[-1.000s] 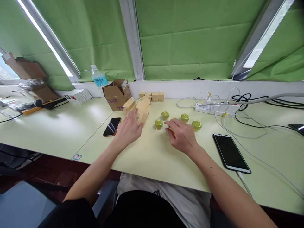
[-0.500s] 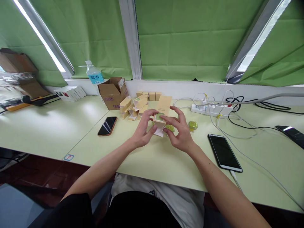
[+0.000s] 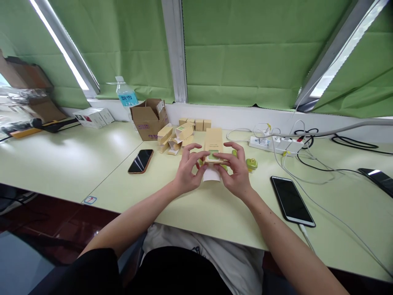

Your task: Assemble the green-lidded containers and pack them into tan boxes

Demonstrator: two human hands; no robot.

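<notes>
Between my two hands is a small cream carton (image 3: 214,138), its long face sloping away from me and a white flap (image 3: 211,174) hanging from its near end. A green patch shows on that near end. My left hand (image 3: 188,171) grips the carton's left side, fingertips on the end and thumb below. From the right, my right hand (image 3: 236,172) holds it the same way. Several small green objects lie behind and beside my hands, mostly hidden; one green object (image 3: 251,164) shows whole to the right of my right hand.
Cream cartons (image 3: 175,141) lie in a pile, with others standing behind. A cardboard box (image 3: 149,123) and water bottle (image 3: 125,95) are at the back left. One phone (image 3: 140,161) lies left, another phone (image 3: 292,200) right with a cable. A power strip (image 3: 276,144) trails cords.
The carton has turned so its end and white flap now face me squarely. My right hand has closed in on it, and both hands now grip its sides.
</notes>
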